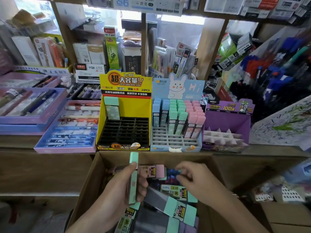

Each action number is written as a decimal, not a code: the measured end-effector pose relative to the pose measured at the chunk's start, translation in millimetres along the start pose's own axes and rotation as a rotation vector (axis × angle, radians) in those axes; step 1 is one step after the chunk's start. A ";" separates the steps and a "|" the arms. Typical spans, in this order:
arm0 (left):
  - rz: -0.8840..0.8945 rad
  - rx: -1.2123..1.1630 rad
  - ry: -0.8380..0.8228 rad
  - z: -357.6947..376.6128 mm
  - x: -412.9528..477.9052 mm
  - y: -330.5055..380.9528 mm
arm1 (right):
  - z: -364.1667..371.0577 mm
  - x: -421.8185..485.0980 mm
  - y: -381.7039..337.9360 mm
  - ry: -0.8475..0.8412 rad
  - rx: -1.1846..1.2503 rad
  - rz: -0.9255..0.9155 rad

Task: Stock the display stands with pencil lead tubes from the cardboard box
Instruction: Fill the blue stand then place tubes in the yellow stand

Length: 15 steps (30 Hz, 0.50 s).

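Note:
My left hand (133, 184) grips a mint-green lead tube (133, 175) upright over the open cardboard box (87, 179). My right hand (193, 179) reaches into the box, its fingertips pinching a small teal-capped tube (178, 171) beside a pink-capped tube (155, 170). More mint tubes (178, 207) lie loose in the box. The yellow display stand (125, 115) holds one mint tube (111, 110) at its back left; its other black slots are bare. The blue rabbit stand (176, 118) holds blue, green and pink tubes in its rear rows.
A purple stand (227, 125) with white dividers sits right of the blue one. Lilac pen trays (70, 126) lie to the left on the wooden shelf (42, 165). Packed stationery shelves rise behind, and a pen rack (277, 73) stands at the right.

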<state>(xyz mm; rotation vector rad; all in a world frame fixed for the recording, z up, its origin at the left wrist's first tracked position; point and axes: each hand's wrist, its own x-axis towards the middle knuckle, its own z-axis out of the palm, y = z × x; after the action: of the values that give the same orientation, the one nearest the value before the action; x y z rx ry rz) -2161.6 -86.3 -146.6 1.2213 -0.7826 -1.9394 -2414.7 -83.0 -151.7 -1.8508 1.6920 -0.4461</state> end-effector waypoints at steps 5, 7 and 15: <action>0.035 0.176 0.064 9.0 3.8 -5.5 | 7.4 2.1 19.8 -0.126 -0.078 0.166; 0.065 0.327 0.151 12.0 4.1 -6.3 | 8.4 3.7 23.8 -0.120 -0.070 0.168; 0.290 0.705 -0.070 17.7 -14.6 27.0 | 8.4 6.7 34.7 -0.130 -0.018 0.176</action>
<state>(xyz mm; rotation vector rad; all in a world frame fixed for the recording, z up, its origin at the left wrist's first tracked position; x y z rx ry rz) -2166.8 -87.7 -111.5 1.3282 -1.6717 -1.5098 -2435.9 -88.7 -180.6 -1.6870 1.7551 -0.2343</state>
